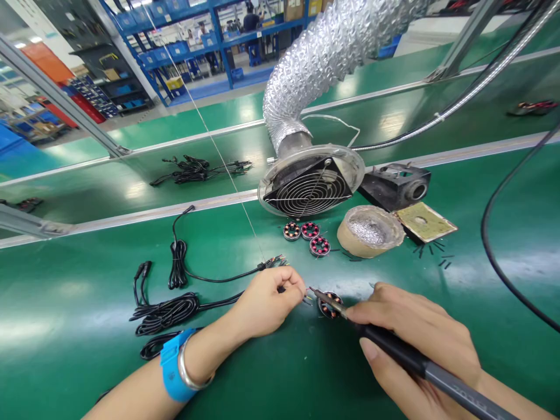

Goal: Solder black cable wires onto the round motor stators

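Observation:
My left hand, with a blue wrist strap above it, pinches the wire ends of a black cable; thin coloured leads poke out past the fingertips. In my right hand is a soldering iron, held like a pen. Its tip meets or nearly meets the leads beside my left fingers; contact is too small to tell. Under the iron's shaft, a round motor stator with copper windings lies on the green bench, partly covered. Behind it sit several more stators.
A fume extractor fan on a silver duct hangs behind my hands. To its right stand a solder pot, a yellow sponge tray and a dark iron stand. Coiled black cables lie left; a black cord loops at right.

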### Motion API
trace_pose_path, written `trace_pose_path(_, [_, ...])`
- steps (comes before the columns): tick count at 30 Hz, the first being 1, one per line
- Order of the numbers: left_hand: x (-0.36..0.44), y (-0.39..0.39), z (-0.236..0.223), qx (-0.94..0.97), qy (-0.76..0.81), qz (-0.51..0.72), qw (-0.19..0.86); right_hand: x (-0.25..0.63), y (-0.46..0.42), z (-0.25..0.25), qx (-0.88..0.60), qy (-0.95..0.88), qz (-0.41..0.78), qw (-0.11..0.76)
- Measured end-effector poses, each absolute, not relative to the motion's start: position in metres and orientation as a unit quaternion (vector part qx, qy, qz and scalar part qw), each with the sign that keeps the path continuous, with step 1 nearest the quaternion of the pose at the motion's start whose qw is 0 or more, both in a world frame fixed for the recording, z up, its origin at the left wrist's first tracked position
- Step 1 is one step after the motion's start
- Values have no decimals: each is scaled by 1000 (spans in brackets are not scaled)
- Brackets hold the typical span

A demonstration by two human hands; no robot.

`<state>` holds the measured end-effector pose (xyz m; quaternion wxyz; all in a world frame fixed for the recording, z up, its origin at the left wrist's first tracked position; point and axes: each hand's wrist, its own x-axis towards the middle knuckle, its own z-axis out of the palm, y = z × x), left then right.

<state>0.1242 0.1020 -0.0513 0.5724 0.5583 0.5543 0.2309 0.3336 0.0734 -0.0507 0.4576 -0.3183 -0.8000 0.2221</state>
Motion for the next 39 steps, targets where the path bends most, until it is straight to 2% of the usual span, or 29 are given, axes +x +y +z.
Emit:
trace_pose_path(10, [124, 101, -51, 557, 557, 232, 571, 340, 78, -38, -309, -816, 225, 434])
trace_pose_path(14, [124, 102, -51, 555, 557, 235, 571, 344, 77, -40, -375, -772, 239, 454])
trace_pose_path(18, [125, 102, -51, 556, 553, 239, 573, 348, 87, -44, -443, -676, 343, 479])
trace_pose_path(23, [125, 102, -51, 559, 549, 238, 574, 347, 105, -42, -427, -497, 508, 559])
trace_pose_path(29, [126, 102, -52, 553, 551, 241, 577, 343, 109, -42, -407, -405, 575, 583])
trace_pose_path(33, [127, 101, -54, 555, 549, 241, 577, 348, 110, -39, -394, -403, 573, 595])
trace_pose_path(39, [126, 101, -57, 573, 549, 234, 562, 390, 114, -37, -451, -396, 430, 674])
